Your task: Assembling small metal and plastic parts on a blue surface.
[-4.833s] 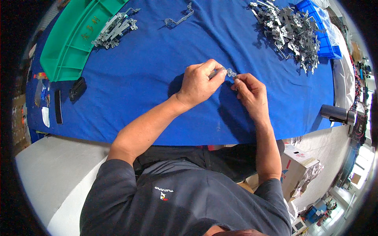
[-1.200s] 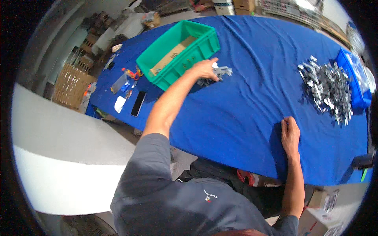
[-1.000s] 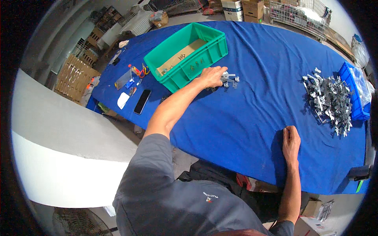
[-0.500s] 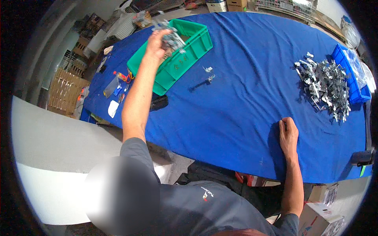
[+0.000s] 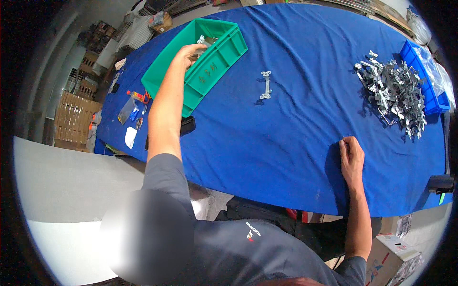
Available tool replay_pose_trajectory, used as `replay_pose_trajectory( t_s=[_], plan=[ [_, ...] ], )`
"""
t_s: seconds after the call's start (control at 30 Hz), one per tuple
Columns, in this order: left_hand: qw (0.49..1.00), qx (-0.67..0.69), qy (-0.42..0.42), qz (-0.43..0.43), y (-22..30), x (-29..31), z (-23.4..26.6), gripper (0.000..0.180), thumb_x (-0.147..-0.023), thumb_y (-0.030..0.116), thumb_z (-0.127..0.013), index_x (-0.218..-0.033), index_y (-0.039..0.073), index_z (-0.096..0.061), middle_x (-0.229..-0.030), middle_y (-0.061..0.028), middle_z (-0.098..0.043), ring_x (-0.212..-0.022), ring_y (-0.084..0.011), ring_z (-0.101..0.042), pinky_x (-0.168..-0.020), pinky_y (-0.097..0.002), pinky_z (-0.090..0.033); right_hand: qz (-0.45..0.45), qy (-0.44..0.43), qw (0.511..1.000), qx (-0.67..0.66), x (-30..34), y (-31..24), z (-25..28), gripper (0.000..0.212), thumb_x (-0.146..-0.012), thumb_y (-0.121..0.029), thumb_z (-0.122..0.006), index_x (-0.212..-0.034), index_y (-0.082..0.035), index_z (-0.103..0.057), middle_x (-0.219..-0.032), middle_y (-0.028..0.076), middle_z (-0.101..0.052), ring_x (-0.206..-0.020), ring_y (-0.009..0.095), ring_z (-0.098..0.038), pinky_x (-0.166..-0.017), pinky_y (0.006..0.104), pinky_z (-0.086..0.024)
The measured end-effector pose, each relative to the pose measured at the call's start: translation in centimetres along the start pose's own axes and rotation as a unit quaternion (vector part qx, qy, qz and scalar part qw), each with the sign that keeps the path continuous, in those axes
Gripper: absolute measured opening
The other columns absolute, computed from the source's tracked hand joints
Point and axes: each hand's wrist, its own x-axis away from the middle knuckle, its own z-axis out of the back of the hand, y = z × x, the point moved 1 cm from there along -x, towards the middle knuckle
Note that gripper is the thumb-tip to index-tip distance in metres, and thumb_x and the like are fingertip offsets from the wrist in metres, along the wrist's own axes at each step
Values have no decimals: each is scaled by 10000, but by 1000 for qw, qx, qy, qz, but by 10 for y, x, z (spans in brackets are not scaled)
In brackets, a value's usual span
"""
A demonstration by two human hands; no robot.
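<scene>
My left hand [image 5: 190,52] reaches over the near wall of a green plastic crate [image 5: 210,71], its fingers curled on grey metal brackets [image 5: 202,41] inside. The crate wall partly hides the fingers and the brackets' lower parts. One loose bracket [image 5: 266,86], long with wider ends, is on the blue cloth to the right of the crate. My right hand [image 5: 352,155] rests closed on the cloth at the right; its curled fingers hide whatever may be in them. Beyond it lies a large heap of grey and dark metal brackets [image 5: 393,95].
A blue bin [image 5: 435,102] with clear plastic bags stands behind the heap. Left of the crate lie an orange-handled tool [image 5: 138,96], small bits and a white scrap [image 5: 130,137]. A black object [image 5: 188,125] sits by the crate's near corner, a dark cylinder [image 5: 440,184] at the table's right edge.
My left hand has lowered the bunch of brackets from above the crate into it. The loose bracket, blurred before, now shows sharply on the cloth. My right hand stays closed in place.
</scene>
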Motion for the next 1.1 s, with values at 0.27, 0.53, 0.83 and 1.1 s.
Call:
replay_pose_trajectory(
  t_s=[0.27,0.53,0.83,1.1],
  plan=[
    [770,-347,154,-514,-10,134,-91,266,-820,227,-658,-993,32,-711,-956,-185,-713,-881,-352,-696,-785,-442,-552,-9,-2,1000,-14,-4,-3,-2,113,-944,-105,-605,-928,7,-593,-768,178,-573,-672,305,-579,-646,391,-464],
    [639,-582,-102,-492,-132,195,-174,302,-901,212,-629,-1168,72,-647,-1045,-156,-668,-978,-339,-654,-826,-448,-548,-6,-7,1000,-14,1,-5,1,102,-932,-95,-611,-921,3,-584,-781,177,-569,-689,328,-587,-647,399,-466],
    [669,-393,242,-583,9,159,-27,245,-905,110,-591,-1114,19,-680,-1038,-182,-700,-886,-282,-686,-747,-381,-542,83,34,996,12,1,7,-16,107,-906,-137,-613,-929,-49,-557,-856,187,-594,-776,404,-616,-650,491,-490],
    [815,-511,207,-179,18,114,17,690,-841,605,-630,-1149,-9,-693,-1185,-233,-668,-1068,-353,-654,-895,-435,-506,102,22,993,54,4,6,-16,125,-925,-155,-568,-908,-42,-518,-840,162,-581,-758,388,-621,-629,492,-508]
  ],
)
